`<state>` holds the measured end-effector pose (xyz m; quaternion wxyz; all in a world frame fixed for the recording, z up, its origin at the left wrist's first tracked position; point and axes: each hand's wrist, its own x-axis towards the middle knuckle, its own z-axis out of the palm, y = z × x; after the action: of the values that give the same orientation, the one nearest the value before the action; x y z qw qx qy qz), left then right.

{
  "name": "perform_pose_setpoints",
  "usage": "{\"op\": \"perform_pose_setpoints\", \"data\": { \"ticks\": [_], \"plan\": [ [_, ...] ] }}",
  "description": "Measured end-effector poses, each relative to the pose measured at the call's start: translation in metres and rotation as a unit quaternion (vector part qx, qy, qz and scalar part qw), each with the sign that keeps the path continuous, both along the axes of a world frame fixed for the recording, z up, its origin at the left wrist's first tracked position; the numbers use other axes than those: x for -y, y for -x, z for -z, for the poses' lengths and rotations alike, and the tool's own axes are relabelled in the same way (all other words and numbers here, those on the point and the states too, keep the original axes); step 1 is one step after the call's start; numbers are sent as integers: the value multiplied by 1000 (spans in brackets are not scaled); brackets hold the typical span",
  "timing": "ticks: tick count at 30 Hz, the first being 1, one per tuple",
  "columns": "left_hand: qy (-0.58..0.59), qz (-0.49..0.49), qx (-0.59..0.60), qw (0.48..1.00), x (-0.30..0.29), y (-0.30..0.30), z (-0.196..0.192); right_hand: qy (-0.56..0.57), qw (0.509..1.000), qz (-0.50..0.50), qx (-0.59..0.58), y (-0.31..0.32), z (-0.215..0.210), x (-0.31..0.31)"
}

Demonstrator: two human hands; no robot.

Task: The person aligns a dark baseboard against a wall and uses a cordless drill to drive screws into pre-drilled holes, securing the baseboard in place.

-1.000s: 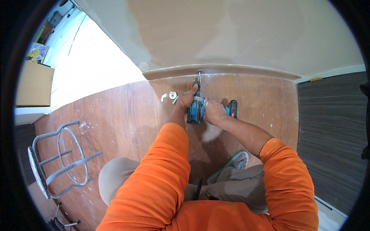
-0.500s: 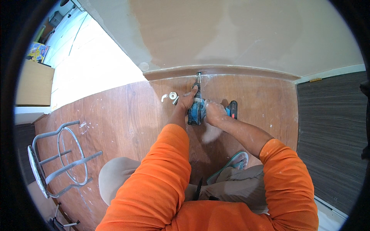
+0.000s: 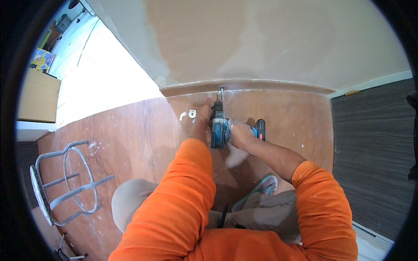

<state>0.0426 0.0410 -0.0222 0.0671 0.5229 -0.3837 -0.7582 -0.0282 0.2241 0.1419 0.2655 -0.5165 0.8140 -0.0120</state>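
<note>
A blue and black cordless drill (image 3: 217, 132) lies level just above or on the wood floor, its nose toward the wall. My right hand (image 3: 240, 134) is closed around its handle, between the drill body and the battery (image 3: 261, 129). From the chuck, a metal bit (image 3: 221, 93) reaches to the brown baseboard (image 3: 257, 86); whether its tip sits in a hole cannot be made out. My left hand (image 3: 203, 114) is at the left side of the chuck. Its fingers are blurred and partly hidden by the drill. Left of it lies a pale round ring-shaped piece (image 3: 192, 113).
A small white scrap (image 3: 182, 116) lies beside the ring. A metal-legged stool (image 3: 72, 178) is tipped over at the left. A dark wood-grain panel (image 3: 374, 152) stands at the right. Pale dust (image 3: 237, 157) marks the floor behind the drill. A cardboard-coloured box (image 3: 40, 96) stands far left.
My left hand has come off the top of the drill's nose to its left side, lower down. The whole view has shifted slightly; my right hand keeps its hold on the drill.
</note>
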Motion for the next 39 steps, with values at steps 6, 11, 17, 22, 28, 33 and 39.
{"op": "perform_pose_setpoints", "data": {
  "ticks": [6,11,17,22,28,33,39],
  "plan": [
    [82,2,52,995,16,21,7,1,999,-44,1,-5,-4,-13],
    [116,11,23,993,18,32,25,14,997,-72,-11,-3,0,-21],
    [286,9,209,935,12,13,-21,16,995,-98,-22,10,7,-34],
    [372,82,298,875,-1,3,-65,8,996,-91,-25,20,-1,-35],
    [438,103,332,829,-8,-4,-60,-8,1000,-5,-1,29,-7,-29],
    [432,156,341,820,-8,-4,-73,-5,1000,-10,-7,40,-9,-26],
    [374,136,286,872,-25,31,-85,-32,999,-31,-8,49,-13,-20]
  ]
}}
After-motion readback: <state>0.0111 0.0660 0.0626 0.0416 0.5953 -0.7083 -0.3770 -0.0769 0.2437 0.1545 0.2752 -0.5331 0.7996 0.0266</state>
